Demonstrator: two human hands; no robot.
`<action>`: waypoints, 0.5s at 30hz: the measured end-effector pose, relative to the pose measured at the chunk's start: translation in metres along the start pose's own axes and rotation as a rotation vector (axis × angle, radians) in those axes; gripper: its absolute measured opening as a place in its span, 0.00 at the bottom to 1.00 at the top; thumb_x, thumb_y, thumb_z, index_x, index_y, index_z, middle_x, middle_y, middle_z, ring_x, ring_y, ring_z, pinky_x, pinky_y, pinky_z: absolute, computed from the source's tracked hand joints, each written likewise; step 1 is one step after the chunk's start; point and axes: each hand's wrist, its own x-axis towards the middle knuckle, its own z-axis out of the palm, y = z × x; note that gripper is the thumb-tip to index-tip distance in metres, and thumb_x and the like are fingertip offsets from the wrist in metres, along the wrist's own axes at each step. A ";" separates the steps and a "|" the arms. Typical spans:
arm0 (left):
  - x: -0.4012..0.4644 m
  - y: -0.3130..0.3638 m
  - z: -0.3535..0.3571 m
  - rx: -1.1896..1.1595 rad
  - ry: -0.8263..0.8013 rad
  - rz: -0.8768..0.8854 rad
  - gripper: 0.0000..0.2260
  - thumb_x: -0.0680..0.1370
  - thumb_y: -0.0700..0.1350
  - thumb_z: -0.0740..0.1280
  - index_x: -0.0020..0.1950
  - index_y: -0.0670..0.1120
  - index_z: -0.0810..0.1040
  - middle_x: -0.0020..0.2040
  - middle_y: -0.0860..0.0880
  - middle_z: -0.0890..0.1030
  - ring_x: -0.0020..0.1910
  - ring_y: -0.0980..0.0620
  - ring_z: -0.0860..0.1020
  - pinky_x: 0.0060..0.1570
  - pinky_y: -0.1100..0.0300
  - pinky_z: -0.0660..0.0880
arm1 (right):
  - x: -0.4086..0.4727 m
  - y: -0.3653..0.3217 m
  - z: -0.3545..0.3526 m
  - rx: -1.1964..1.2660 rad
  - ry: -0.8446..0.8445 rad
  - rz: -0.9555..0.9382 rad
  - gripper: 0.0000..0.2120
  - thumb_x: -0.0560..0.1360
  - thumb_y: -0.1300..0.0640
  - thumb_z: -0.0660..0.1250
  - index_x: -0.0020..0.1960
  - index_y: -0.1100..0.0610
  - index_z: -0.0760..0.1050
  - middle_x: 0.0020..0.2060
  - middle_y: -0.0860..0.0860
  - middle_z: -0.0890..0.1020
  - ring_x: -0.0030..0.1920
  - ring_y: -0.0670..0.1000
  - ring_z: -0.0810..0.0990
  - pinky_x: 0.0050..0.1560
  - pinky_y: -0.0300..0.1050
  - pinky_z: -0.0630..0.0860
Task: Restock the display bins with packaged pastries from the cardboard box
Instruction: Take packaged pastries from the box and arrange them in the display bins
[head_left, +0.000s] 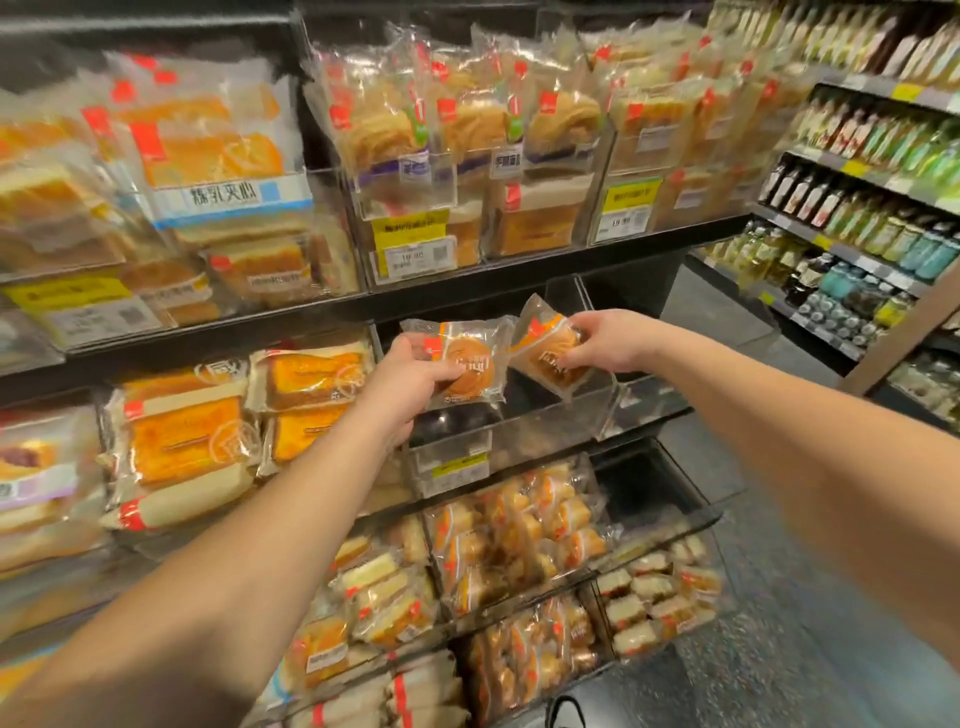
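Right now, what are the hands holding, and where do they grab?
Left hand grips a round packaged pastry by its left side. Right hand pinches another packet at its right edge.

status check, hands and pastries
Left hand grips one pastry pack. Right hand grips another. Both over clear bin, nothing blocking.

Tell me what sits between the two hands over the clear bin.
In the head view, only the two packaged pastries: left hand holds one, right hand holds the other, edges meeting above the clear bin.
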 end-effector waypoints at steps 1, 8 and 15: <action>0.005 0.000 0.004 0.017 0.049 -0.012 0.25 0.72 0.41 0.76 0.66 0.49 0.71 0.56 0.50 0.82 0.54 0.50 0.82 0.57 0.50 0.79 | 0.011 0.000 -0.004 -0.052 -0.006 -0.008 0.25 0.75 0.46 0.72 0.70 0.49 0.72 0.56 0.48 0.80 0.54 0.49 0.80 0.59 0.46 0.75; 0.036 -0.013 0.034 0.138 0.254 -0.113 0.22 0.74 0.39 0.74 0.65 0.47 0.70 0.57 0.50 0.78 0.51 0.53 0.76 0.41 0.61 0.71 | 0.075 0.013 -0.001 -0.323 -0.131 -0.105 0.26 0.75 0.49 0.72 0.70 0.51 0.70 0.56 0.50 0.79 0.53 0.51 0.77 0.54 0.45 0.74; 0.065 -0.030 0.052 0.181 0.354 -0.287 0.31 0.75 0.36 0.73 0.75 0.46 0.64 0.67 0.45 0.73 0.67 0.44 0.71 0.59 0.51 0.71 | 0.120 0.007 0.020 -0.586 -0.146 -0.212 0.21 0.75 0.52 0.70 0.66 0.56 0.72 0.47 0.50 0.76 0.48 0.53 0.76 0.49 0.47 0.74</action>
